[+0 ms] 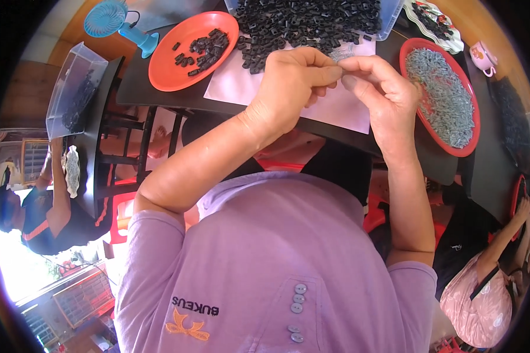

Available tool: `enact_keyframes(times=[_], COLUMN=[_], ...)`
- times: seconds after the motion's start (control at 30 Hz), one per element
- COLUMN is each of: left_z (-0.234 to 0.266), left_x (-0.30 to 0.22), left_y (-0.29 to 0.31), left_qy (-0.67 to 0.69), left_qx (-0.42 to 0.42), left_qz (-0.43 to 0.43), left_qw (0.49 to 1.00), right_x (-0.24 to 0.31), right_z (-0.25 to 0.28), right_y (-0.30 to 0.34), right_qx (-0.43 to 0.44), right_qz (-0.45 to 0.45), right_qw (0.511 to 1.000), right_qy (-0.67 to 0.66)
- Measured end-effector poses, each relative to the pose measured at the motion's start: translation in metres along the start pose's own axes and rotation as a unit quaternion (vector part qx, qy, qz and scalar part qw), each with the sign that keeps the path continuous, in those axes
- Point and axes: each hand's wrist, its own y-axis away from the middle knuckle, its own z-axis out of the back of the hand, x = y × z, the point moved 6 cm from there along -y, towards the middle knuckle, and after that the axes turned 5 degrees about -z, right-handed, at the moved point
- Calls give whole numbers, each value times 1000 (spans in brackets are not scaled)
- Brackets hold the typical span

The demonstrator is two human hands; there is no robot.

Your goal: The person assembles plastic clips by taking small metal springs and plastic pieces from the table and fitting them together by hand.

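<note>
My left hand (pixel 288 85) and my right hand (pixel 388 88) meet over a pale pink sheet (pixel 232 82) on the dark table. Thumb and forefinger are pinched together on each hand, with the fingertips almost touching. Whatever sits between them is too small or hidden to make out. Just beyond the fingers lies a large heap of small black plastic parts (pixel 306 26), spilling from a clear bin onto the sheet. A few small silvery pieces (pixel 348 52) show behind my right fingertips. Close to my right hand is a red oval tray (pixel 476 120) full of small silvery metal parts (pixel 444 97).
An orange-red plate (pixel 159 67) at the left holds several black parts. Behind it stands a blue fan (pixel 109 20). A white scalloped tray (pixel 453 42) and a pink cup (pixel 483 57) are at the far right. Other people sit at both sides; a clear bin (pixel 62 88) stands left.
</note>
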Motion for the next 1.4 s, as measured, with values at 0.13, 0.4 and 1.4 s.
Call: enact_keyframes(times=[0.13, 0.4, 1.4], left_z=[4, 60, 14], left_x=[3, -1, -1], left_y=[9, 8, 1], left_qy=[155, -169, -552], left_qx=[0, -79, -43], left_qz=[59, -129, -387], left_qw=[986, 974, 737], right_x=[-4, -2, -25], right_z=[-10, -4, -9], right_y=[0, -1, -1], right_qx=[-3, -27, -16], right_qz=[5, 1, -74], right_qw=[996, 999, 996], right_qy=[-85, -46, -47])
